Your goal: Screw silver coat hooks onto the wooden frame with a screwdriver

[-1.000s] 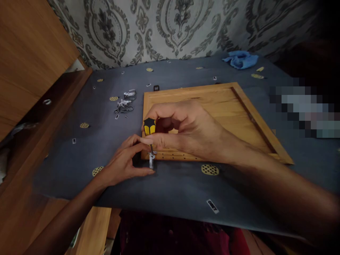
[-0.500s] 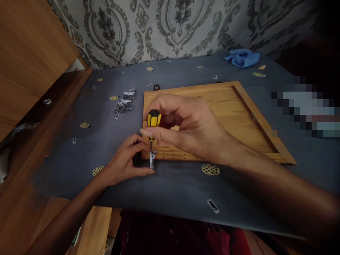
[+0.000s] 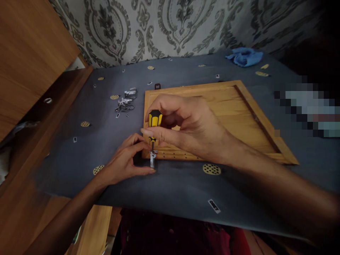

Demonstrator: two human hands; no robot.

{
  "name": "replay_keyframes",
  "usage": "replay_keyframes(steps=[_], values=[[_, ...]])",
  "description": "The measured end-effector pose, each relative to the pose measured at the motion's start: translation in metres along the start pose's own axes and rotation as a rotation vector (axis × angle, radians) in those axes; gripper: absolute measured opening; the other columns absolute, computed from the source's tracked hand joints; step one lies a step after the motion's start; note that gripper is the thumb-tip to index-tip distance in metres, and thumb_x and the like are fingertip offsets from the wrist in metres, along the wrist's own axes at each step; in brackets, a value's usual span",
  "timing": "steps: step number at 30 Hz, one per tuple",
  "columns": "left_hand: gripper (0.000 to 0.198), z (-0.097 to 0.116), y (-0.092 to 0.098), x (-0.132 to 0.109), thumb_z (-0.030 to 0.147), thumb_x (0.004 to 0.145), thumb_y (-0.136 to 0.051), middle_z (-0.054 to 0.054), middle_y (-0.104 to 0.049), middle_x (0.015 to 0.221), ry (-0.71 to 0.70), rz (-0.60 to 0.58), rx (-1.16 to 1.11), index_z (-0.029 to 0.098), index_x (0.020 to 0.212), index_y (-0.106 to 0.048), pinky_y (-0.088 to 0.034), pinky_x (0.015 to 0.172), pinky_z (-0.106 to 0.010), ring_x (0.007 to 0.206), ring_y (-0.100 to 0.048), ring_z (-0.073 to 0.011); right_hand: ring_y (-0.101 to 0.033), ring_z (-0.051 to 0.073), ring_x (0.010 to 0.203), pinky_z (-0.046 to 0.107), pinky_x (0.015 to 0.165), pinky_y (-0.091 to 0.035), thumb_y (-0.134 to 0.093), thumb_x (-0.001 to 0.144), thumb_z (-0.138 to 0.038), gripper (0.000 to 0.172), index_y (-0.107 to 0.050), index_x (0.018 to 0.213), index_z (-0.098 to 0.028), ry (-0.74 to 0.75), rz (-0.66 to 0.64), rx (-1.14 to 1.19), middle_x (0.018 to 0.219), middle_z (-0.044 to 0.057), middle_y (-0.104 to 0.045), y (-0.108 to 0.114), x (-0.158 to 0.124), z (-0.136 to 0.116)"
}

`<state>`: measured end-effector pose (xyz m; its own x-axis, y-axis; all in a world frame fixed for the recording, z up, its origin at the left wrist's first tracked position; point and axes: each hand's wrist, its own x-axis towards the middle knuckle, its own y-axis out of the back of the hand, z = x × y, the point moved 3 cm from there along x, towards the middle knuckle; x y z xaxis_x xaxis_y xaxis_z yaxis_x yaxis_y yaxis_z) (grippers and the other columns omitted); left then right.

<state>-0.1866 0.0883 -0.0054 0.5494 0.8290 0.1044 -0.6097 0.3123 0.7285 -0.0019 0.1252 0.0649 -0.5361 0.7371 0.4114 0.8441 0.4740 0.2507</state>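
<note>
A wooden panel (image 3: pixel 228 106) lies flat on a dark grey cloth. At its near left corner a small metal bracket (image 3: pixel 152 160) hangs over the edge. My right hand (image 3: pixel 186 124) is wrapped round a yellow-and-black screwdriver (image 3: pixel 154 120), held upright with its tip down on the bracket. My left hand (image 3: pixel 124 161) rests on the cloth beside that corner. Its thumb and fingertips pinch the bracket from the left.
A pile of metal fittings (image 3: pixel 126 101) lies on the cloth to the back left. A blue rag (image 3: pixel 245 56) sits at the far right by the patterned wall. Wooden furniture (image 3: pixel 29 60) stands along the left. Small stickers and yellow patches dot the cloth.
My right hand has lifted slightly and turned on the screwdriver, so more of the handle shows. My left hand has stayed at the bracket.
</note>
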Motion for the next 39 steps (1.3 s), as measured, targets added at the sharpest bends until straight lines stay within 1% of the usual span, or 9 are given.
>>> replay_keyframes(steps=[10, 14, 17, 19, 27, 30, 33, 36, 39], values=[[0.038, 0.001, 0.000, -0.001, 0.045, 0.079, -0.082, -0.004, -0.061, 0.113, -0.016, 0.007, 0.009, 0.027, 0.110, -0.069, -0.050, 0.094, -0.041, 0.110, -0.058, -0.0270, -0.059, 0.014, 0.072, 0.026, 0.062, -0.051, -0.073, 0.088, -0.028, 0.011, -0.063, 0.087, -0.022, -0.045, -0.005, -0.031, 0.077, -0.003, -0.058, 0.001, 0.001, -0.001], [0.039, -0.002, -0.001, -0.001, 0.046, 0.079, -0.082, -0.004, -0.061, 0.113, -0.036, 0.018, 0.010, 0.028, 0.111, -0.069, -0.050, 0.094, -0.041, 0.110, -0.058, -0.0267, -0.058, 0.013, 0.069, 0.024, 0.058, -0.048, -0.071, 0.090, -0.030, 0.013, -0.062, 0.085, -0.022, -0.055, -0.083, -0.025, 0.074, -0.003, -0.058, 0.004, 0.001, -0.004], [0.037, -0.004, -0.003, -0.002, 0.046, 0.080, -0.081, -0.004, -0.061, 0.115, -0.048, 0.019, -0.001, 0.027, 0.109, -0.068, -0.049, 0.096, -0.042, 0.112, -0.057, -0.0273, -0.057, 0.011, 0.065, 0.023, 0.055, -0.046, -0.065, 0.094, -0.028, 0.009, -0.062, 0.090, -0.021, -0.069, -0.161, -0.030, 0.076, -0.003, -0.059, 0.006, -0.001, -0.008], [0.036, -0.004, -0.003, -0.002, 0.044, 0.080, -0.081, -0.005, -0.061, 0.116, -0.037, 0.013, -0.002, 0.026, 0.108, -0.068, -0.048, 0.097, -0.042, 0.113, -0.057, -0.0277, -0.057, 0.010, 0.065, 0.023, 0.056, -0.046, -0.062, 0.096, -0.026, 0.007, -0.061, 0.091, -0.020, -0.057, -0.178, -0.043, 0.075, -0.004, -0.059, 0.007, -0.001, -0.008], [0.039, 0.000, 0.000, -0.001, 0.043, 0.078, -0.084, -0.003, -0.062, 0.112, -0.061, 0.039, 0.021, 0.028, 0.110, -0.068, -0.050, 0.093, -0.039, 0.107, -0.058, -0.0255, -0.056, 0.011, 0.064, 0.023, 0.054, -0.044, -0.068, 0.091, -0.025, 0.020, -0.050, 0.083, -0.022, -0.066, -0.046, -0.032, 0.069, -0.006, -0.055, -0.001, -0.002, -0.002], [0.038, 0.000, -0.001, 0.000, 0.043, 0.077, -0.084, -0.003, -0.061, 0.110, -0.061, 0.041, 0.020, 0.027, 0.108, -0.068, -0.050, 0.090, -0.038, 0.105, -0.058, -0.0248, -0.059, 0.010, 0.068, 0.022, 0.057, -0.046, -0.069, 0.090, -0.023, 0.014, -0.055, 0.092, -0.022, -0.035, -0.078, -0.047, 0.075, -0.005, -0.059, 0.002, -0.001, -0.007], [0.037, -0.001, -0.001, -0.001, 0.045, 0.077, -0.084, -0.003, -0.060, 0.107, -0.050, 0.042, 0.018, 0.026, 0.106, -0.069, -0.051, 0.085, -0.036, 0.101, -0.058, -0.0245, -0.062, 0.009, 0.069, 0.021, 0.059, -0.048, -0.062, 0.093, -0.019, 0.011, -0.060, 0.104, -0.021, -0.030, -0.177, -0.044, 0.077, -0.005, -0.060, 0.005, 0.000, -0.012], [0.037, -0.002, -0.002, -0.001, 0.046, 0.078, -0.083, -0.003, -0.060, 0.108, -0.051, 0.038, 0.015, 0.027, 0.107, -0.069, -0.050, 0.086, -0.037, 0.102, -0.057, -0.0249, -0.062, 0.009, 0.064, 0.021, 0.056, -0.048, -0.060, 0.095, -0.020, 0.003, -0.062, 0.094, -0.020, -0.049, -0.223, -0.001, 0.070, -0.006, -0.059, 0.005, 0.000, -0.013], [0.039, -0.004, -0.002, -0.002, 0.045, 0.079, -0.083, -0.003, -0.060, 0.108, -0.064, 0.041, 0.018, 0.028, 0.110, -0.068, -0.050, 0.087, -0.037, 0.103, -0.057, -0.0247, -0.059, 0.009, 0.059, 0.021, 0.053, -0.046, -0.066, 0.091, -0.022, 0.012, -0.058, 0.084, -0.020, -0.086, -0.156, 0.017, 0.065, -0.007, -0.057, 0.003, -0.001, -0.010]])
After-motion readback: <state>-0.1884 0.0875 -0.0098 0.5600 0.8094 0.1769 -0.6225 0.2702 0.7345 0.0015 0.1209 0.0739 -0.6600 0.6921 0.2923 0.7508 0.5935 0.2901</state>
